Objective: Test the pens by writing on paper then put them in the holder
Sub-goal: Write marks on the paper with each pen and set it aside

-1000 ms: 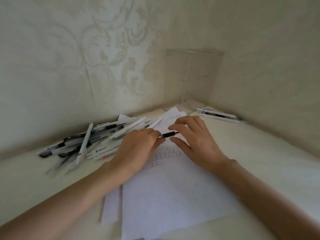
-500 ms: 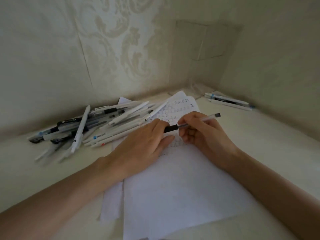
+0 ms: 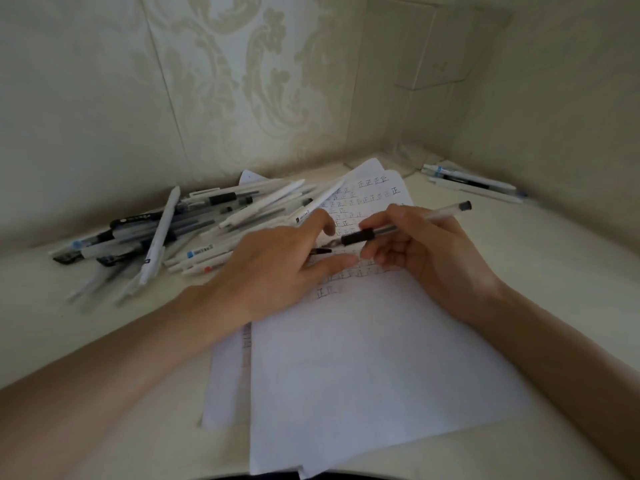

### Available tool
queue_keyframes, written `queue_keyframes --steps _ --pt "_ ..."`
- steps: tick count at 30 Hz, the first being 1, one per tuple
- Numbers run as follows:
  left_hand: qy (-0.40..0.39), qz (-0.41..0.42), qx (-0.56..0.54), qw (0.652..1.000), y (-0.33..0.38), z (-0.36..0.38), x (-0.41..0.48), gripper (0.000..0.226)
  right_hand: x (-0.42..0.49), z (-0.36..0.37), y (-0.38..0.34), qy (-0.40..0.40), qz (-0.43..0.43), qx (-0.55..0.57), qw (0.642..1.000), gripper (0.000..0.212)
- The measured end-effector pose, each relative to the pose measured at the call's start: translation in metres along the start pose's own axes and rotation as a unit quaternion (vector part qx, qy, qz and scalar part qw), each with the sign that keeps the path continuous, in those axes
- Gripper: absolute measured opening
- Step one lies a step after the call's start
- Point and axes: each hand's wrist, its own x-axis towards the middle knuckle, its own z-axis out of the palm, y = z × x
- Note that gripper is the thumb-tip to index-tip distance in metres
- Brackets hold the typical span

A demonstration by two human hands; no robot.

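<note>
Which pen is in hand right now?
The clear-barrelled pen with a black grip, pinched by the right hand over the white paper; the pen pile at left and the pens far right lie loose.

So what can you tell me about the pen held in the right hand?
The pen is a slim stick with a clear, plastic-looking barrel, a black rubbery sleeve near the front, a pale pointed tip and a black plug at the back. Uncapped, it lies nearly level, tip pointing left. The right hand holds it just behind the sleeve, fingers curled round the barrel. It hangs over the written-on paper; whether the tip touches the sheet is unclear.
</note>
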Motion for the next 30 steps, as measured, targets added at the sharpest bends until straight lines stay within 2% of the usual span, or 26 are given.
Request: queue_keyframes --steps 3,5,10,12,16,26,30 --pt "-0.129 -0.006 -0.025 0.991 -0.018 -0.012 0.0 0.069 0.0 -0.006 -0.008 0.066 -0.043 -0.066 0.995 0.018" --pt "-0.168 0.012 -0.049 0.985 -0.025 -0.014 -0.005 0.072 -0.001 -0.006 -0.01 0.091 -0.054 -0.142 0.984 0.016" --pt "-0.108 0.048 0.024 0.993 -0.015 0.0 -0.011 0.072 -0.009 0.014 -0.005 0.051 -0.023 -0.191 0.98 0.011" --pt "-0.096 0.042 0.028 0.994 -0.014 0.001 -0.011 0.072 -0.01 0.02 0.001 0.072 -0.028 -0.228 0.971 0.014" --pt "-0.092 0.044 0.03 0.994 -0.014 0.002 -0.011 0.072 -0.01 0.022 0.009 0.098 -0.018 -0.281 0.955 0.029" --pt "-0.091 0.043 0.051 0.994 -0.011 0.002 -0.012 0.072 -0.006 0.025 0.015 0.048 -0.029 -0.326 0.944 0.028" --pt "-0.094 0.041 0.054 0.993 -0.011 0.001 -0.012 0.071 -0.006 0.025 0.016 0.053 -0.037 -0.343 0.937 0.03"
